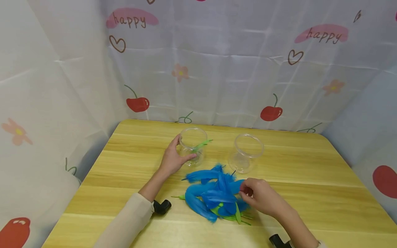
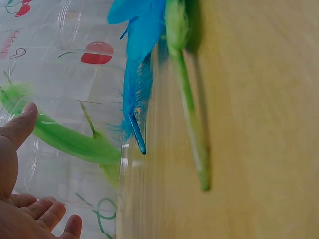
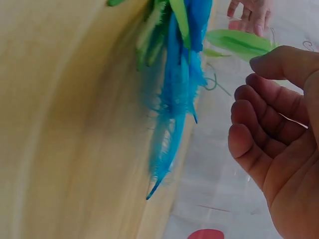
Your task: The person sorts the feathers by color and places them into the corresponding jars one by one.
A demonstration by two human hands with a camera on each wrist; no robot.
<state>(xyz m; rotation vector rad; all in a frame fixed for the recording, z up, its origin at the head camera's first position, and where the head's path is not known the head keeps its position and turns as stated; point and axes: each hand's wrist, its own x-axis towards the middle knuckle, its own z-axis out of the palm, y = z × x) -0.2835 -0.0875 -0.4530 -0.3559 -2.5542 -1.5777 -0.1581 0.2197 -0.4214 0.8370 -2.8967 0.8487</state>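
Observation:
My left hand (image 1: 174, 156) holds a clear plastic cup (image 1: 201, 137) from its left side, thumb in front. Green feathers (image 2: 75, 142) lean inside that cup, one poking above the rim in the head view. At the right edge of a loose pile of blue feathers (image 1: 218, 196) is my right hand (image 1: 263, 196), its fingers loosely curled. In the right wrist view its thumb and index tips stand slightly apart, with nothing visible between them. Some green feathers (image 1: 229, 217) stick out from under the blue ones.
A second clear plastic cup (image 1: 243, 162) stands upright behind the pile, right of the held one. Everything rests on a wood-grain table (image 1: 124, 179). Printed white curtains (image 1: 217, 69) hang behind it and along both sides. Black wrist mounts (image 1: 162, 207) show below the hands.

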